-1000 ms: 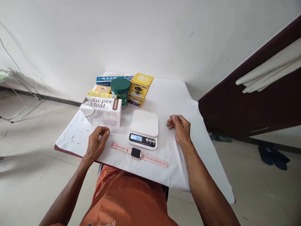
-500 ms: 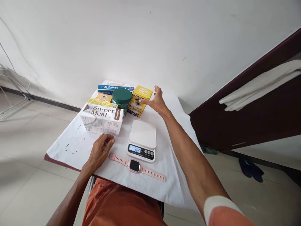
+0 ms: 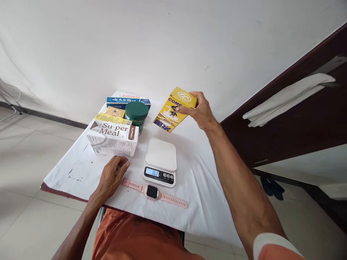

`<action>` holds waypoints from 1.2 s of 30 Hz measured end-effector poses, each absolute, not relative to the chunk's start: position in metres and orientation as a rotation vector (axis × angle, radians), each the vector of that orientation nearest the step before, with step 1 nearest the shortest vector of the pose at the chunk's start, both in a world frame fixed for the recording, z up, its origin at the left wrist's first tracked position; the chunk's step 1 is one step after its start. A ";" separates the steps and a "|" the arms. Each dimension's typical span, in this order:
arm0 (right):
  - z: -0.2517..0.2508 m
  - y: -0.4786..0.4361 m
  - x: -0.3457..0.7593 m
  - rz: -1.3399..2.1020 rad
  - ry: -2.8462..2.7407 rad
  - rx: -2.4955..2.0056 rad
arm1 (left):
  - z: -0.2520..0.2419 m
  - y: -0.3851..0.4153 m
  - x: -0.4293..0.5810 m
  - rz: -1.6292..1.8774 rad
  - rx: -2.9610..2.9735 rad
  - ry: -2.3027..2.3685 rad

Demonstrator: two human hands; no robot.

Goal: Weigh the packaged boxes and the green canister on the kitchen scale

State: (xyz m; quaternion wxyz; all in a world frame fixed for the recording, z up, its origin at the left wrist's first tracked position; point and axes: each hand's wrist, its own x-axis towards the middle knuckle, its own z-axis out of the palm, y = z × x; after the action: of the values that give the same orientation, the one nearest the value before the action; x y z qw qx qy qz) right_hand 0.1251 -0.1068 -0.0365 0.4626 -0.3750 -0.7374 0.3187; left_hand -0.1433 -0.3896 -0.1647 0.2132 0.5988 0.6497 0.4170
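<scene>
My right hand [image 3: 200,112] grips a yellow box [image 3: 175,108] with dark blue lettering, thumb on the front and the other fingers behind. The box tilts in the air behind the white digital kitchen scale [image 3: 161,155], whose display reads 362. My left hand [image 3: 114,176] rests on the table, fingers loosely bent with the thumb apart, and holds nothing. Just beyond it stands a white "Su-per Meal" box [image 3: 112,139]. A pink smartwatch [image 3: 152,192] lies with its strap spread out in front of the scale.
A dark green lidded tub [image 3: 137,113], a blue box [image 3: 128,102] and small yellow boxes [image 3: 114,117] crowd the table's far left. White cloth [image 3: 195,195] covers the table. Behind is a wall [image 3: 151,43]; a dark door [image 3: 298,112] with a hanging towel [image 3: 287,101] is at right.
My right hand has closed on the yellow box and lifted it away from the green tub, to the right. My left hand stays in place on the table; the view has shifted slightly.
</scene>
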 end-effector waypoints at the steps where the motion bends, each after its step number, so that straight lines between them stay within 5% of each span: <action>1: -0.028 -0.117 0.134 0.801 -1.825 -0.910 | -0.165 -0.390 -0.143 1.157 1.670 1.809; 10: -0.024 -0.218 0.158 0.919 -1.968 -0.998 | -0.164 -0.389 -0.142 1.148 1.712 1.852; 22: -0.043 -0.219 0.153 1.076 -1.999 -0.996 | -0.161 -0.386 -0.143 1.097 1.729 1.890; 30: -0.145 -0.203 0.177 1.111 -1.166 -1.150 | -0.160 -0.387 -0.142 1.073 1.740 1.901; 36: -0.190 -0.216 0.178 0.985 -1.235 -1.205 | -0.159 -0.386 -0.141 1.078 1.740 1.904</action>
State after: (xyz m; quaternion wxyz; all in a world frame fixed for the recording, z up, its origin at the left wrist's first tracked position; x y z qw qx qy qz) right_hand 0.1777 -0.2163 -0.1899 0.5459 -0.5082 -0.5209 0.4154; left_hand -0.1415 -0.3857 -0.1591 0.1722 0.6133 0.6708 0.3799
